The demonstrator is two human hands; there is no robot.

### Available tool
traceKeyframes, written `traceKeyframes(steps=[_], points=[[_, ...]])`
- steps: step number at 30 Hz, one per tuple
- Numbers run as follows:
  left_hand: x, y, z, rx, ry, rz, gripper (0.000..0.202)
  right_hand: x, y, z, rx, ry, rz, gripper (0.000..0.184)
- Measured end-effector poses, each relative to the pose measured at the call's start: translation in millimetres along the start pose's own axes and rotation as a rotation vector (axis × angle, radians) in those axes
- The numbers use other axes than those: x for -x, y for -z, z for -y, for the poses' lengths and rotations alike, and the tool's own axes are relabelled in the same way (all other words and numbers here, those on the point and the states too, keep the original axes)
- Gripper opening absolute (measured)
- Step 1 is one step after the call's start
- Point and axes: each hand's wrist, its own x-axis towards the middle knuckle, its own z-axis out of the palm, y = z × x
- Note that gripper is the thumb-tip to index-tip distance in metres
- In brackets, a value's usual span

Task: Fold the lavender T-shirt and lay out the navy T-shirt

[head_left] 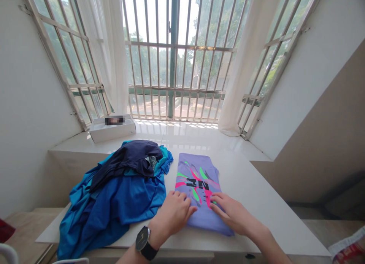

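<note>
Lilac printed T-shirt (196, 191): folded, lying flat near the front edge of the worktop (256, 203). Left hand (172, 214), wearing a wristwatch (142, 239), and right hand (235, 212): both resting on it, fingers flat, slightly spread, gripping nothing. Heap of blue clothes (114, 207): just left of the shirt, navy garment (128, 159) on top. White box (112, 130): far left, on the sill.

You're in a home, in a bright bay window with metal security bars (176, 66) and white sheer curtains (245, 85). Trees (211, 24) stand outside, and a pile of clothes (114, 203) lies on a white table (265, 214) indoors.
</note>
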Motion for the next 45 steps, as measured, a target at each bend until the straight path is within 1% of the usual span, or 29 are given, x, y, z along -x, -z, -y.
traceKeyframes(steps=[1,3,5,7,9,11,13,17,21,24,26,28,33,37,40,43,45], points=[[-8.3,-0.3,-2.0,-0.015,0.019,-0.025,0.042,-13.7,7.2,4.6,0.023,-0.004,-0.02,0.045],[-20.8,-7.5,-4.7,-0.032,0.019,-0.083,0.039,-46.4,14.5,13.3,0.044,0.054,-0.103,0.039],[-25.9,-21.0,-5.6,-0.026,-0.007,-0.112,0.05,-82.2,11.4,20.4,0.06,0.138,-0.153,0.04],[-24.8,-35.1,-5.5,-0.01,-0.02,-0.102,0.059,-115.9,0.8,24.7,0.09,0.176,-0.126,0.045],[-21.1,-44.6,-5.1,0.008,-0.017,-0.085,0.06,-143.8,-12.4,25.4,0.126,0.2,-0.065,0.053],[-17.7,-47.5,-4.9,0.023,-0.012,-0.072,0.06,-164.4,-23.9,22.5,0.148,0.19,-0.014,0.061],[-15.9,-46.0,-5.0,0.037,-0.016,-0.059,0.06,-178.5,-31.6,17.6,0.157,0.163,0.002,0.068],[-15.5,-41.8,-5.6,0.055,-0.022,-0.057,0.062,-195.1,-36.3,11.5,0.165,0.176,-0.033,0.076],[-16.1,-41.1,-6.4,0.077,-0.022,-0.046,0.063,-211.4,-36.3,17.5,0.168,0.238,-0.107,0.081],[-16.7,-39.8,-7.1,0.091,-0.019,-0.034,0.065,-227.3,-37.8,21.2,0.147,0.185,-0.07,0.077],[-16.9,-38.6,-7.4,0.102,-0.013,-0.022,0.067,-237.3,-39.1,19.3,0.136,0.132,-0.036,0.071],[-16.9,-38.0,-7.4,0.114,-0.008,-0.004,0.069,-245.4,-39.9,14.7,0.131,0.11,-0.028,0.067],[-15.1,-40.3,-9.1,0.135,-0.013,0.034,0.068,-259.0,-39.3,2.4,0.126,0.087,-0.027,0.07],[-11.3,-43.5,-12.3,0.126,-0.024,0.02,0.065,-267.4,-39.4,-1.1,0.117,0.075,-0.048,0.069],[-7.1,-41.4,-12.5,0.131,-0.04,0.024,0.062,-269.8,-38.5,-0.3,0.109,0.082,-0.066,0.066],[-5.3,-32.7,-10.1,0.136,-0.05,0.033,0.06,-262.1,-33.6,-3.3,0.102,0.069,-0.141,0.065],[-8.7,-23.5,-8.4,0.118,-0.054,0.03,0.061,-250.1,-27.3,-12.2,0.108,0.079,-0.217,0.061]])
